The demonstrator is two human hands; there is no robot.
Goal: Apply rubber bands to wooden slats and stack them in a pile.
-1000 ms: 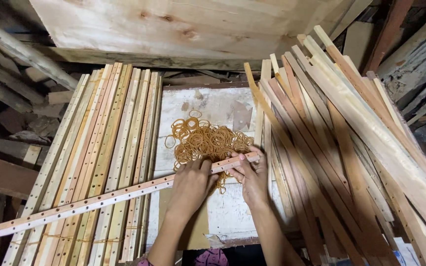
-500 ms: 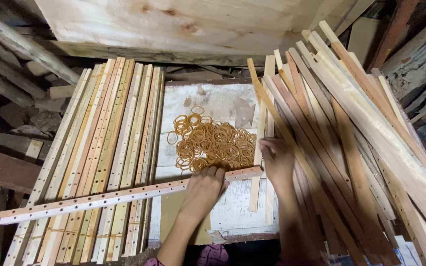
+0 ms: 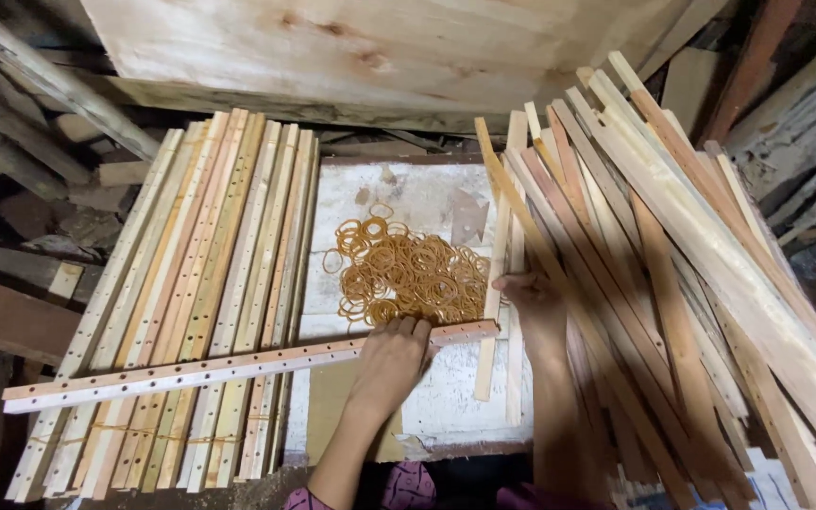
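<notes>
My left hand (image 3: pixel 394 357) rests on a long pale wooden strip with drilled holes (image 3: pixel 238 364) that lies crosswise over the stack at the left, its right end near the pile of rubber bands. My right hand (image 3: pixel 533 300) grips a thin plain wooden slat (image 3: pixel 495 283) at the left edge of the right pile. A heap of orange-tan rubber bands (image 3: pixel 403 274) lies on the white worn board (image 3: pixel 427 194) between the two piles, just above my hands.
A bundled stack of drilled strips (image 3: pixel 191 302) lies at the left. A loose fan of plain slats (image 3: pixel 672 274) fills the right. A large plywood sheet (image 3: pixel 380 47) leans at the top. Dark scrap timber (image 3: pixel 21 189) crowds the far left.
My right hand has left the drilled strip and moved right to the plain slats, taking hold of one. My left hand stays on the drilled strip.
</notes>
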